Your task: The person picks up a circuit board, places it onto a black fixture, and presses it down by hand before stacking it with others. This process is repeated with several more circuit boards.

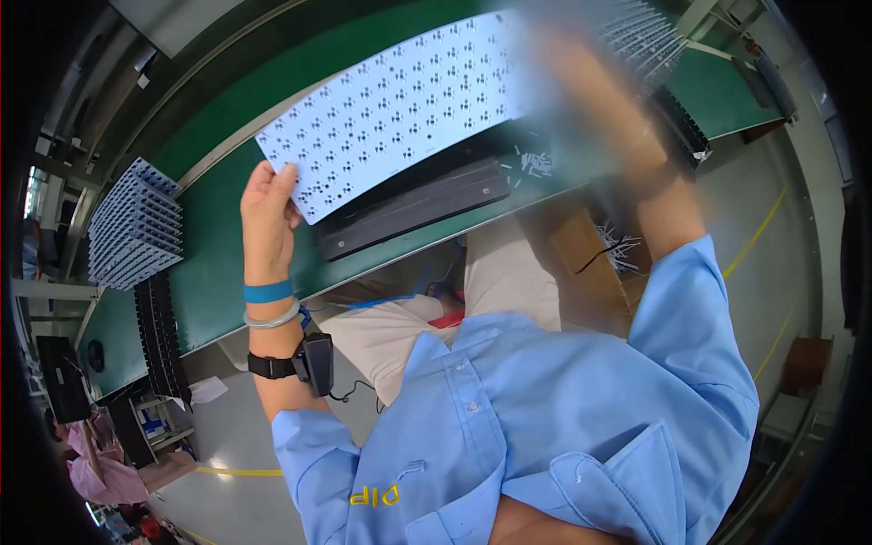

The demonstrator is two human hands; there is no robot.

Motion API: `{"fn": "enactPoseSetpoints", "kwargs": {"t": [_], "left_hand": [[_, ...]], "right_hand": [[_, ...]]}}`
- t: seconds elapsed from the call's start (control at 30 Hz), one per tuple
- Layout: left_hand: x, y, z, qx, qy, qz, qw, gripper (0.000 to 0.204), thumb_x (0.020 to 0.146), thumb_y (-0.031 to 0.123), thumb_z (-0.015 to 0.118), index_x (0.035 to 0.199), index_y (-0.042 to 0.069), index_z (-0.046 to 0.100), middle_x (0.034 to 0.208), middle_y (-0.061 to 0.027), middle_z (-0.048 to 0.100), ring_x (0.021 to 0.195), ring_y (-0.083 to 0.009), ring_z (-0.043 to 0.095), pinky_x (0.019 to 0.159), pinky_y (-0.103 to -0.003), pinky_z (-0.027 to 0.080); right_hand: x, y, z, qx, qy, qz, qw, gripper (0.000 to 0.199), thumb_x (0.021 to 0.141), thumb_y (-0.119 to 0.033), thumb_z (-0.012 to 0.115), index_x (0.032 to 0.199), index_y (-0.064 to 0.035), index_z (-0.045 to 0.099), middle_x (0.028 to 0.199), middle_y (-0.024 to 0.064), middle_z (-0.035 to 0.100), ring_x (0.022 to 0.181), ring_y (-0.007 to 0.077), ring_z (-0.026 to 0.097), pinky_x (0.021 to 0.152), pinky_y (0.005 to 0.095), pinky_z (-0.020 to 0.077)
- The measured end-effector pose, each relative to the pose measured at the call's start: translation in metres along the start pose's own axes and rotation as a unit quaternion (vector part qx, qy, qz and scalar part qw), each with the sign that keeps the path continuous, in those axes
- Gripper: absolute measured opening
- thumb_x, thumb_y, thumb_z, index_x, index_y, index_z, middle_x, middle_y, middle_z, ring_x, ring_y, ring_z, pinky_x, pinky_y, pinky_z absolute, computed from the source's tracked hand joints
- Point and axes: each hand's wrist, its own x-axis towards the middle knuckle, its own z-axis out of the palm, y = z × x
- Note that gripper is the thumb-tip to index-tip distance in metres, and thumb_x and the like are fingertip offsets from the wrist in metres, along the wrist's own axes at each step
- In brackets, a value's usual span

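A white circuit board [391, 113] with rows of small dark marks is held up at a slant over the green bench. My left hand [270, 204] pinches its near left corner, thumb on the upper face. At the board's far right end is my right hand [563, 59], smeared by blur, so its fingers and any grip cannot be made out. Under the board's near edge lies a long black bar-shaped fixture [418, 211] with screws at its ends. Small white strips [536, 163] are scattered just right of it.
Stacked boards [136, 227] stand at the bench's left, and another stack [640, 41] at the far right. Black slotted racks [159, 327] sit near both stacks. Below the bench edge, a cardboard box [581, 254] holds white strips. Another person [104, 463] is at lower left.
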Motion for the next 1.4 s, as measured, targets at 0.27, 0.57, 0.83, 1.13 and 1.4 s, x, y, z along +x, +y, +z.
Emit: {"fn": "enactPoseSetpoints", "kwargs": {"t": [0.27, 0.57, 0.83, 1.13, 1.4], "left_hand": [[-0.079, 0.024, -0.069, -0.189, 0.163, 0.177, 0.952, 0.029, 0.092, 0.012, 0.050, 0.117, -0.002, 0.047, 0.117, -0.0123, 0.055, 0.103, -0.0178, 0.055, 0.088, -0.031, 0.045], [-0.156, 0.000, -0.096, -0.220, 0.314, 0.202, 0.901, 0.030, 0.092, 0.013, 0.051, 0.118, -0.001, 0.046, 0.119, -0.0114, 0.054, 0.103, -0.0188, 0.055, 0.086, -0.032, 0.046], [-0.151, -0.006, -0.088, -0.158, 0.263, 0.186, 0.933, 0.030, 0.093, 0.015, 0.051, 0.118, -0.001, 0.046, 0.115, -0.0116, 0.056, 0.099, -0.0174, 0.057, 0.082, -0.030, 0.047], [-0.117, -0.001, -0.054, -0.147, 0.198, 0.170, 0.954, 0.030, 0.093, 0.015, 0.049, 0.118, -0.002, 0.045, 0.113, -0.0128, 0.056, 0.098, -0.0181, 0.057, 0.080, -0.030, 0.048], [-0.099, -0.002, 0.030, 0.229, 0.303, 0.329, 0.865, 0.021, 0.092, 0.012, 0.051, 0.106, -0.004, 0.047, 0.104, -0.0155, 0.058, 0.083, -0.0210, 0.056, 0.070, -0.031, 0.046]], "right_hand": [[0.035, -0.024, 0.076, 0.014, -0.148, 0.111, 0.983, 0.027, 0.086, -0.032, 0.059, 0.098, -0.0081, 0.063, 0.081, 0.0027, 0.063, 0.077, 0.0111, 0.059, 0.063, 0.0240, 0.0471], [0.024, -0.080, 0.205, -0.170, -0.467, -0.060, 0.866, 0.020, 0.080, -0.028, 0.063, 0.085, -0.0084, 0.060, 0.081, 0.0087, 0.062, 0.079, 0.0270, 0.060, 0.069, 0.0384, 0.0454], [0.014, -0.054, 0.134, -0.249, -0.473, -0.116, 0.837, 0.014, 0.080, -0.022, 0.062, 0.085, -0.0096, 0.058, 0.084, 0.0078, 0.062, 0.079, 0.0287, 0.059, 0.068, 0.0396, 0.0450], [-0.024, -0.019, -0.015, -0.336, -0.367, -0.007, 0.868, 0.011, 0.079, -0.020, 0.058, 0.086, -0.0112, 0.060, 0.081, 0.0060, 0.062, 0.077, 0.0260, 0.060, 0.067, 0.0367, 0.0471], [-0.024, -0.095, 0.028, 0.223, -0.191, 0.238, 0.926, 0.043, 0.093, -0.035, 0.048, 0.125, -0.0072, 0.046, 0.101, 0.0075, 0.060, 0.086, 0.0140, 0.060, 0.067, 0.0280, 0.0514]]}}
